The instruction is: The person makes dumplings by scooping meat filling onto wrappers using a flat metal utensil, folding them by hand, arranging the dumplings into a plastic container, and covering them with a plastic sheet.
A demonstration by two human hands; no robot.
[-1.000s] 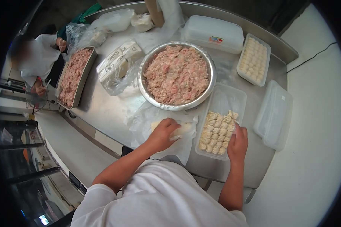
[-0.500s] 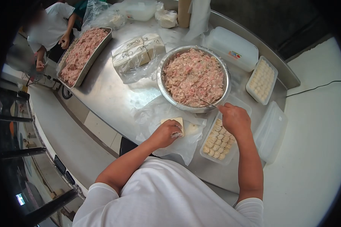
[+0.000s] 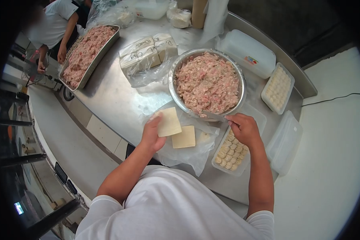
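Observation:
My left hand (image 3: 150, 134) grips a square dough wrapper (image 3: 170, 122) by its left side, raised above the plastic sheet (image 3: 168, 155). Just below it, a stack of square wrappers (image 3: 184, 137) lies on that sheet. In my right hand (image 3: 245, 129) is a flat metal spatula (image 3: 215, 116), its blade over the near rim of a steel bowl (image 3: 173, 86). Ground meat filling (image 3: 208, 82) heaps up in the bowl, and the blade's tip is at its near edge. Partly under my right wrist stands a plastic tub of formed dumplings (image 3: 230, 154).
A second dumpling tub (image 3: 277, 88), a lidded box (image 3: 248, 52) and a clear lid (image 3: 286, 142) are at the right. Wrapped wrapper packs (image 3: 144, 58) sit behind. At the far left, a person (image 3: 62, 24) stands by a meat-filled metal tray (image 3: 93, 66).
My left hand has lifted a wrapper off the stack and moved left and up with it. The spatula has turned flatter at the bowl's near rim. The person at the far left has leaned over.

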